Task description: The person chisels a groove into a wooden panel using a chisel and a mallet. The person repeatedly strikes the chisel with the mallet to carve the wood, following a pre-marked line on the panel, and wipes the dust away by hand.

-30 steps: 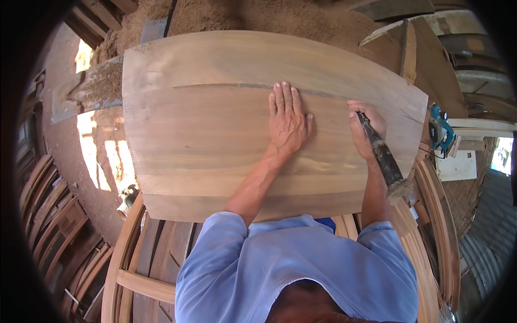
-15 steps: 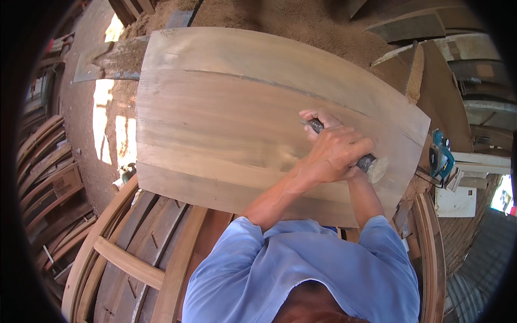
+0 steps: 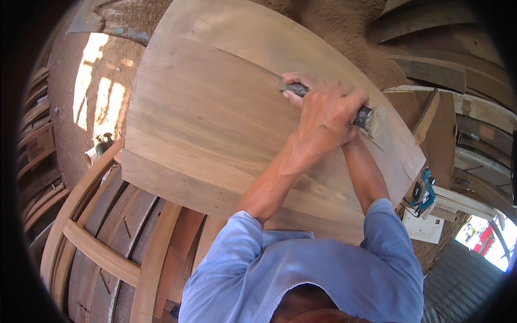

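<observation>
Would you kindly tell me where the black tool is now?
In the head view, the black tool is right of centre over the wooden panel, gripped by the right hand beneath the left hand.

Just the one view here, from the left of two fisheye cams worn on the head, aimed down over the chest. The light-blue cloth shirt [image 3: 323, 269] is super close, filling the bottom centre, with the bare forearms [image 3: 283, 175] running up the picture from it. The broad pale-brown wooden panel [image 3: 215, 124] takes up most of the middle. It's wide enough to catch the grey ridged sheet [image 3: 455, 282] way off at lower right, and everything rounds off to black at the corners.
</observation>
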Demonstrator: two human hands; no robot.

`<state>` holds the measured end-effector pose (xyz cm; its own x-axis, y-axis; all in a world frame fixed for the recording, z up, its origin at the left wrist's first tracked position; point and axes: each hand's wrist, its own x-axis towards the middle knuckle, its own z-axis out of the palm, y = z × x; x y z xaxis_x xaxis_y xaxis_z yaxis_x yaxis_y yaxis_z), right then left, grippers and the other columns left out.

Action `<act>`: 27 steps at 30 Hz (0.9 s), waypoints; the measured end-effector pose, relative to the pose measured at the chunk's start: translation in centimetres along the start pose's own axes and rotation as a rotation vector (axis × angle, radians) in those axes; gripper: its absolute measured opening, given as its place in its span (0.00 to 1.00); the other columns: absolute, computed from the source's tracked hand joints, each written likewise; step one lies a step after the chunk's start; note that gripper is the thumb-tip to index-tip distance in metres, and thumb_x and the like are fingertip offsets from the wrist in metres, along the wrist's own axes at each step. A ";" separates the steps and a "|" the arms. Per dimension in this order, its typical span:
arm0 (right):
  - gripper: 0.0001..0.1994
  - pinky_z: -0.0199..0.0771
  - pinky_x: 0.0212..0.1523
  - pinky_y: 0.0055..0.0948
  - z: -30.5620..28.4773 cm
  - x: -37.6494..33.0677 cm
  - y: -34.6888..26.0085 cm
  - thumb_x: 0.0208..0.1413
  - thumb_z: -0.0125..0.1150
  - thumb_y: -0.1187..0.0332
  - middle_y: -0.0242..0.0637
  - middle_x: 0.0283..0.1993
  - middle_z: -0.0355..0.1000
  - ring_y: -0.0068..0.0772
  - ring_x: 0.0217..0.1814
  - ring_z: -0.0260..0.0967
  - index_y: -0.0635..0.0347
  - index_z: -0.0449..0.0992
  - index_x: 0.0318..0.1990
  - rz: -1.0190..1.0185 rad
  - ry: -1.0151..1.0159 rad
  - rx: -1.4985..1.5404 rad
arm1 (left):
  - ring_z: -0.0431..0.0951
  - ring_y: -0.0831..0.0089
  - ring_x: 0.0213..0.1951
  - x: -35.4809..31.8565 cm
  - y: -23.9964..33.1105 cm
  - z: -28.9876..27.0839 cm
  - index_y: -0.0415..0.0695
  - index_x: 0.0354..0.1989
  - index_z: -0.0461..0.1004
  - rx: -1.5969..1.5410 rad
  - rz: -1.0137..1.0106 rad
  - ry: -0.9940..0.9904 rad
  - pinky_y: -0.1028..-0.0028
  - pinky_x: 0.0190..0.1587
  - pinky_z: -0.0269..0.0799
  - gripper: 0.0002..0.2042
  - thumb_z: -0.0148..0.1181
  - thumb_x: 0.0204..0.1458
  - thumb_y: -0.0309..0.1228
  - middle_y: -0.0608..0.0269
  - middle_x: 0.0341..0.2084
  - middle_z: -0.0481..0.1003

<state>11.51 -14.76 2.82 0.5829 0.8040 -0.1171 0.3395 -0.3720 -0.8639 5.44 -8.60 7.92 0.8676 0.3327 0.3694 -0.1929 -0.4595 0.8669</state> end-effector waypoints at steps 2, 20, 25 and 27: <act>0.15 0.73 0.61 0.33 -0.2 0.2 0.0 0.58 0.70 0.66 0.35 0.55 0.78 0.31 0.59 0.74 0.59 0.76 0.51 -0.032 -0.040 -0.110 | 0.78 0.53 0.34 -0.1 -0.8 0.3 0.46 0.36 0.73 -0.022 -0.034 0.013 0.57 0.36 0.71 0.25 0.71 0.21 0.21 0.58 0.27 0.76; 0.09 0.77 0.53 0.33 -0.7 -3.6 3.5 0.55 0.68 0.70 0.39 0.48 0.80 0.30 0.50 0.78 0.60 0.78 0.42 0.122 0.085 -0.117 | 0.76 0.53 0.29 0.4 0.2 4.0 0.47 0.31 0.71 -0.098 -0.084 0.012 0.57 0.29 0.68 0.19 0.69 0.25 0.21 0.59 0.22 0.73; 0.09 0.78 0.48 0.33 -2.1 -4.2 2.9 0.53 0.69 0.71 0.36 0.44 0.80 0.31 0.46 0.79 0.58 0.79 0.41 0.134 0.108 -0.206 | 0.77 0.53 0.30 0.6 1.1 5.4 0.47 0.32 0.72 -0.164 -0.133 0.036 0.57 0.30 0.68 0.20 0.69 0.25 0.21 0.59 0.23 0.73; 0.09 0.79 0.46 0.34 -1.7 -3.7 2.1 0.52 0.70 0.69 0.33 0.41 0.80 0.32 0.43 0.79 0.55 0.79 0.40 0.133 0.107 -0.345 | 0.77 0.53 0.30 1.1 1.0 4.4 0.46 0.32 0.72 -0.172 -0.144 0.072 0.57 0.30 0.68 0.20 0.69 0.25 0.21 0.59 0.23 0.73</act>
<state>11.34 -19.26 2.28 0.7065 0.6918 -0.1494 0.4731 -0.6187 -0.6272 8.22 -12.27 7.74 0.8583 0.4450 0.2555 -0.1503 -0.2582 0.9543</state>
